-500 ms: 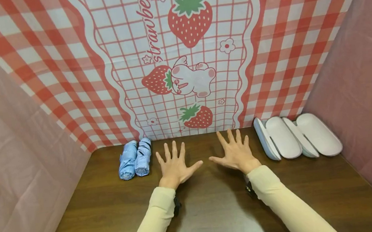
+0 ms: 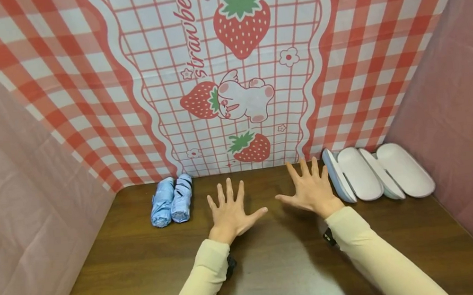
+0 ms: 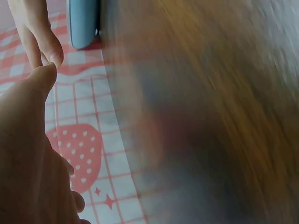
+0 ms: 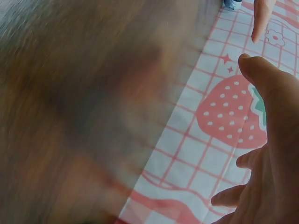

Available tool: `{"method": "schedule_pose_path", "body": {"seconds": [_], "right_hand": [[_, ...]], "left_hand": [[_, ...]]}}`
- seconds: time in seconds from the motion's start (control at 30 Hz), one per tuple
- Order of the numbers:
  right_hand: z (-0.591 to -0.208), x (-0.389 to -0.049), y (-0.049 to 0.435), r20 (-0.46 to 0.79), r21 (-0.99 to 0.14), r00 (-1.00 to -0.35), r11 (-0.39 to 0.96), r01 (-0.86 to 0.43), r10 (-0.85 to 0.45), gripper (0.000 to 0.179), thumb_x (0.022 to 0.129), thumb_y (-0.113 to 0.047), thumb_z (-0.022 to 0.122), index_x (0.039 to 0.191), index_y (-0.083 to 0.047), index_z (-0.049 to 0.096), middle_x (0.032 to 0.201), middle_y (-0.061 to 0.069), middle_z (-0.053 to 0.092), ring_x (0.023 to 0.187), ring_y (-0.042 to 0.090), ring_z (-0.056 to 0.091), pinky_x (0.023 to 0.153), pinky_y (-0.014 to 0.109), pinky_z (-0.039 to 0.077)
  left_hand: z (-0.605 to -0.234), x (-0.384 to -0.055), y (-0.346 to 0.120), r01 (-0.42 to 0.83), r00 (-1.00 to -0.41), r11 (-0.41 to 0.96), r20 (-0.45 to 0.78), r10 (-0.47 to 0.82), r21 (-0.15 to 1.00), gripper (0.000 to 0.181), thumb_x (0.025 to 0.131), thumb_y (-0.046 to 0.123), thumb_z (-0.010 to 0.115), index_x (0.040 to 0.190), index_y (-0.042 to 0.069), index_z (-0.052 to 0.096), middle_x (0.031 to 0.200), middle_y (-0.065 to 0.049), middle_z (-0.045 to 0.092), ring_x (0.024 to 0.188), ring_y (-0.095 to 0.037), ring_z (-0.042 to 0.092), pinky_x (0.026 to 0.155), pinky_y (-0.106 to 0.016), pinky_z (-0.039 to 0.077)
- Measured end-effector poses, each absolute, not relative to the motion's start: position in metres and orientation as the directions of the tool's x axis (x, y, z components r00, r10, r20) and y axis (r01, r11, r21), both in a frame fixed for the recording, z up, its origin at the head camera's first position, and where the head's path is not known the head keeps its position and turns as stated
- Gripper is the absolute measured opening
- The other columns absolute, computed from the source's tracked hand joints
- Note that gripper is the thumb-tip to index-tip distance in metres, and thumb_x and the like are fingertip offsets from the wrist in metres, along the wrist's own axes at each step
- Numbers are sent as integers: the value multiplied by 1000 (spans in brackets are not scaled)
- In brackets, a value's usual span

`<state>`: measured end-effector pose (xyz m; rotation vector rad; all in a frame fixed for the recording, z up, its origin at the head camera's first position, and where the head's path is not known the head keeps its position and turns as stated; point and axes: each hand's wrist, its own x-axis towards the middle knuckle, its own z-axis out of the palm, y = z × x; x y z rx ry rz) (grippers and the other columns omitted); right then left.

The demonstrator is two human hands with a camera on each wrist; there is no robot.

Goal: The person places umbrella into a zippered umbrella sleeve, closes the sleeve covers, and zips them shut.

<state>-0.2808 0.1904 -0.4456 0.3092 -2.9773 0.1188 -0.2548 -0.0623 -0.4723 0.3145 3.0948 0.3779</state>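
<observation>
My left hand (image 2: pixel 231 217) is held over the brown table with its fingers spread and nothing in it. To its left, two folded blue umbrellas (image 2: pixel 163 203) lie side by side near the back edge. Palm down, my right hand (image 2: pixel 312 191) also has spread fingers and holds nothing. Just right of it, two glasses cases (image 2: pixel 361 174) stand with their lids up, pale inside and blue or greenish outside. In the left wrist view, the blue side of a case (image 3: pixel 84 23) shows beyond the other hand. The right wrist view catches an umbrella end (image 4: pixel 231 4) at the top.
A wooden table (image 2: pixel 269 268) lies under both arms. Behind it hangs a red and white checked cloth (image 2: pixel 365 59) printed with strawberries. Pink cloth walls (image 2: pixel 451 112) close off the left and right sides.
Both hands have shifted to the right in the head view, the right one nearer the glasses cases. Umbrellas and cases have stayed in place.
</observation>
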Motion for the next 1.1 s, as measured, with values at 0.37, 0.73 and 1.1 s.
{"method": "schedule_pose_path", "body": {"seconds": [0.37,0.73,1.1], "right_hand": [[-425,-285,215,170,-68,-968,978,-198,-184,114,84,-85,53,166,-14,18,163,36,19,149,65,8,111,84,12],[-420,-285,243,238,-127,-966,982,-138,-105,109,87,-84,49,162,-8,25,159,37,26,143,69,17,104,85,19],[-419,-281,271,250,-224,-967,969,-109,-51,81,106,-61,38,160,-2,25,150,43,31,139,71,19,101,83,26]], "left_hand": [[-458,-243,-42,255,-967,932,55,249,258,108,85,92,37,167,28,7,173,-15,-3,158,-44,-5,120,-75,2],[-452,-228,-23,305,-952,909,57,301,284,106,84,93,34,166,31,10,173,-14,-4,158,-43,-5,119,-75,12],[-445,-216,-11,351,-935,885,64,348,307,105,84,92,36,166,33,8,174,-12,0,158,-43,2,118,-73,22]]}}
